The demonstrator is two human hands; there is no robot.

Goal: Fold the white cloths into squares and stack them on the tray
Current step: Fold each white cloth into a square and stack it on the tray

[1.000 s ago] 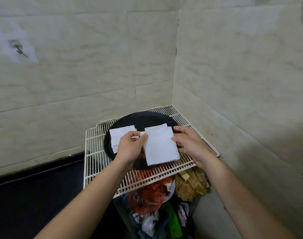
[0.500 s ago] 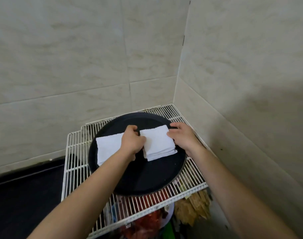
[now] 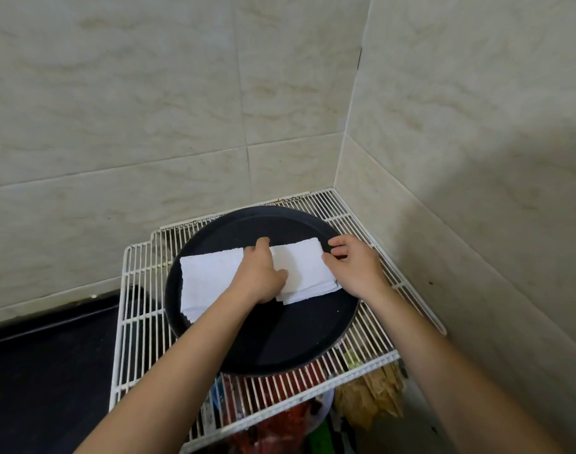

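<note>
One white wire rack (image 3: 142, 290) bears one round black tray (image 3: 280, 339) with two folded white cloths on it. The left cloth (image 3: 211, 280) lies flat. The left hand (image 3: 258, 275) grips the right cloth (image 3: 304, 267) with curled fingers, and the right hand (image 3: 353, 265) pinches its far edge.

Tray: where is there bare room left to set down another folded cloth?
The near half of the tray, in front of both cloths between the forearms, is bare; so is a thin strip behind them by the far rim. The middle band is crowded: left cloth, right cloth, left hand and right hand.
</note>
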